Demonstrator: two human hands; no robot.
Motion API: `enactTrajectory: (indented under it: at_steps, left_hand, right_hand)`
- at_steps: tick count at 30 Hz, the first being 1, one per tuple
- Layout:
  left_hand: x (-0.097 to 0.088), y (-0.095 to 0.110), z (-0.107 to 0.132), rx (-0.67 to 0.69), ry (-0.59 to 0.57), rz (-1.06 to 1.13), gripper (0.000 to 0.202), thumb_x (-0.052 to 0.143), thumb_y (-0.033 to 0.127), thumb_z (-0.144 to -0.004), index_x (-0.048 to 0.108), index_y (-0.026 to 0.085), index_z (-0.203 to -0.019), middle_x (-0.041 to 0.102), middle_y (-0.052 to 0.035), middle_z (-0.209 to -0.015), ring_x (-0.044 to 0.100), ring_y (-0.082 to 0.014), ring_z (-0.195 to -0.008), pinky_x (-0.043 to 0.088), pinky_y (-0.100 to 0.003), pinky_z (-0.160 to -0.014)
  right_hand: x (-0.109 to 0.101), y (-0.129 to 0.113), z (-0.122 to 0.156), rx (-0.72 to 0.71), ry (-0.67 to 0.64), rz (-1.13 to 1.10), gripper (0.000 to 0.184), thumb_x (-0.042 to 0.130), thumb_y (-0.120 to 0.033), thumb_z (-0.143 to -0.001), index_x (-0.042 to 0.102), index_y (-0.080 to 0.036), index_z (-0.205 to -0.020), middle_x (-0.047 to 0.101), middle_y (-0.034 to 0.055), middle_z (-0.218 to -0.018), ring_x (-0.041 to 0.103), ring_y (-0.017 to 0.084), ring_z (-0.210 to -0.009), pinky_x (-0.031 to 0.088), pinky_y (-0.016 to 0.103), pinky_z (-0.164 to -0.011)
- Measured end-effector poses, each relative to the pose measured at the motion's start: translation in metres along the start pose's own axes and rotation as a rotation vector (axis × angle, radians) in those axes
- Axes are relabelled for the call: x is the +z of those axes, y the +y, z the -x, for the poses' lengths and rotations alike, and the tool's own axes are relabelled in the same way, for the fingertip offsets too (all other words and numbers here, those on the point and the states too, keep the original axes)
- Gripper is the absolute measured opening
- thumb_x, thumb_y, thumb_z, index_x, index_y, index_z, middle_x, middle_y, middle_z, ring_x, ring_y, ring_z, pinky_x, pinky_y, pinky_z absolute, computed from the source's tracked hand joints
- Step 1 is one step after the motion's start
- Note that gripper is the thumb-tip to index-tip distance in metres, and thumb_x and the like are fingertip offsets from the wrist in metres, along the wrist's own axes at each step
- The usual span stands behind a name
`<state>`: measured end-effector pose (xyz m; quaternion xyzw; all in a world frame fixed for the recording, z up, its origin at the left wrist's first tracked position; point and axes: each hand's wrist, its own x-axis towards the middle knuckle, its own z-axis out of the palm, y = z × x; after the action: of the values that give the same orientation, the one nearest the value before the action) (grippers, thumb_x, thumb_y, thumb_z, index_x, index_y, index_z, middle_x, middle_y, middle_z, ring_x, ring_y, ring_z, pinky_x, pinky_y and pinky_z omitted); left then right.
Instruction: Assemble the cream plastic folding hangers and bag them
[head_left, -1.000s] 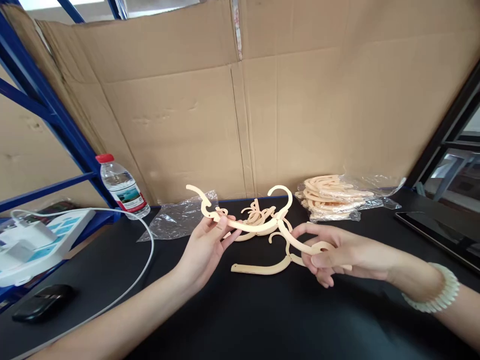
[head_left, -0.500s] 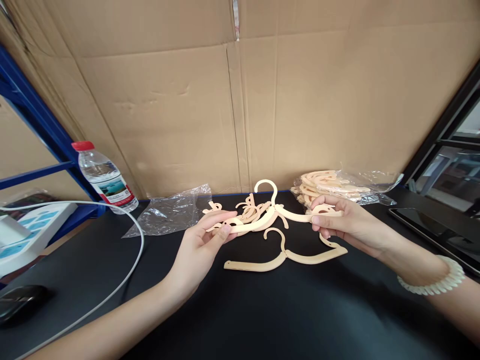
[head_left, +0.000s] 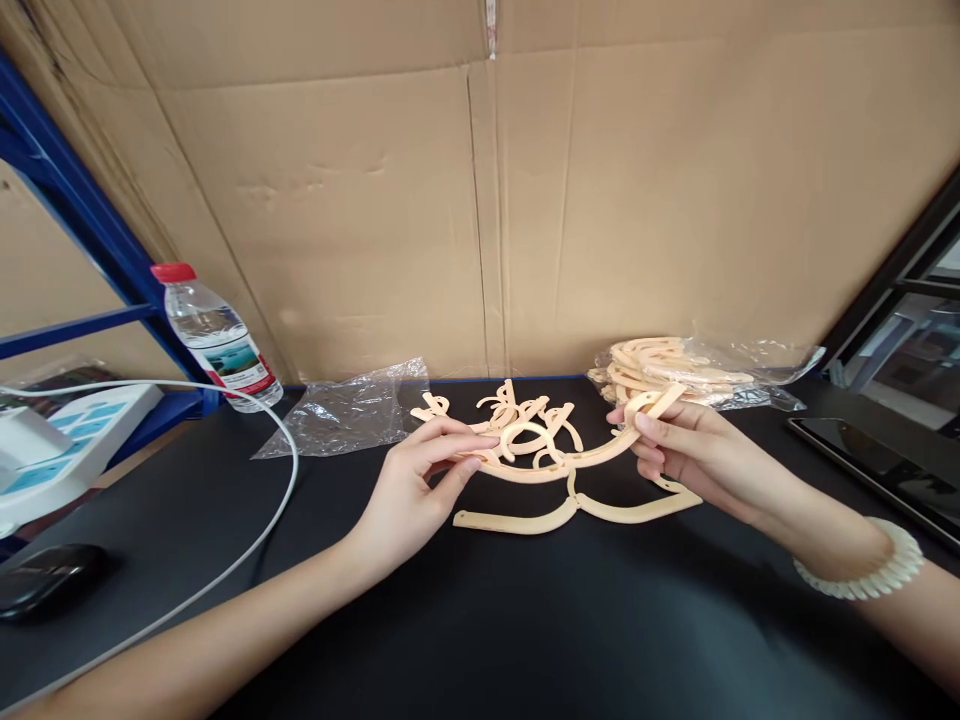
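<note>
A pale wooden hanger (head_left: pixel 559 462) is held between both hands just above the black table (head_left: pixel 480 620). My left hand (head_left: pixel 416 490) pinches its left arm end and my right hand (head_left: pixel 686 450) grips its right arm end. The hanger sags in the middle, its hook curled toward the back. Directly below it a second wooden hanger (head_left: pixel 577 512) lies flat on the table. Behind them sits a small heap of loose wooden hanger parts (head_left: pixel 517 412).
A stack of wooden hangers in clear plastic (head_left: pixel 675 372) lies at the back right. An empty plastic bag (head_left: pixel 349 412), a water bottle (head_left: pixel 217 345), a white cable (head_left: pixel 247 560), a power strip (head_left: pixel 67 450) and a black mouse (head_left: pixel 45 580) are on the left. A tablet (head_left: pixel 877 462) lies right.
The held hanger has turned over and dropped lower, its hook now pointing away and down toward the table. Both hands stayed on its ends. The flat hanger has not moved.
</note>
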<state>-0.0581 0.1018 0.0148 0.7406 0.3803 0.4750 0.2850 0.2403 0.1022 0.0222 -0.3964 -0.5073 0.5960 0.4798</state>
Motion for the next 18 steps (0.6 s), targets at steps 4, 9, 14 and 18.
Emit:
enactTrajectory:
  at_steps: [4, 9, 14, 18]
  left_hand:
    - [0.006, 0.005, 0.004, -0.161, -0.019, 0.160, 0.016, 0.070, 0.025, -0.082, 0.074, 0.023, -0.097, 0.069, -0.0042, -0.102, 0.070, -0.0153, -0.086, 0.059, -0.026, -0.078]
    - [-0.002, 0.007, -0.005, -0.305, 0.035, 0.207, 0.020, 0.077, 0.031, -0.074, 0.073, 0.019, -0.090, 0.074, -0.0046, -0.093, 0.071, -0.0173, -0.081, 0.058, -0.029, -0.079]
    - [-0.025, -0.004, -0.024, -0.359, 0.097, 0.048, 0.038, 0.072, 0.041, -0.076, 0.068, 0.016, -0.105, 0.075, -0.0078, -0.093, 0.071, -0.0214, -0.085, 0.057, -0.036, -0.083]
    - [-0.041, -0.016, -0.034, -0.339, 0.049, -0.120, 0.035, 0.070, 0.043, -0.075, 0.069, 0.016, -0.097, 0.075, -0.0098, -0.097, 0.071, -0.0248, -0.087, 0.056, -0.039, -0.082]
  right_hand:
    - [0.010, 0.001, 0.005, -0.028, -0.033, 0.228, 0.032, 0.073, -0.047, -0.081, 0.068, -0.017, -0.093, 0.051, -0.0036, -0.063, 0.048, 0.008, -0.054, 0.042, 0.024, -0.053]
    - [0.011, 0.001, -0.002, -0.055, -0.023, 0.212, 0.033, 0.074, -0.045, -0.080, 0.057, -0.019, -0.088, 0.049, -0.0064, -0.060, 0.045, 0.008, -0.053, 0.046, 0.024, -0.053]
    - [0.011, -0.004, -0.031, -0.110, 0.035, 0.148, 0.056, 0.078, -0.041, -0.074, 0.043, -0.026, -0.115, 0.051, -0.0094, -0.061, 0.048, 0.010, -0.054, 0.049, 0.027, -0.055]
    - [0.018, -0.001, -0.065, -0.164, 0.035, 0.459, 0.042, 0.067, -0.047, -0.079, 0.045, -0.024, -0.106, 0.049, -0.0087, -0.064, 0.042, 0.008, -0.050, 0.035, 0.021, -0.045]
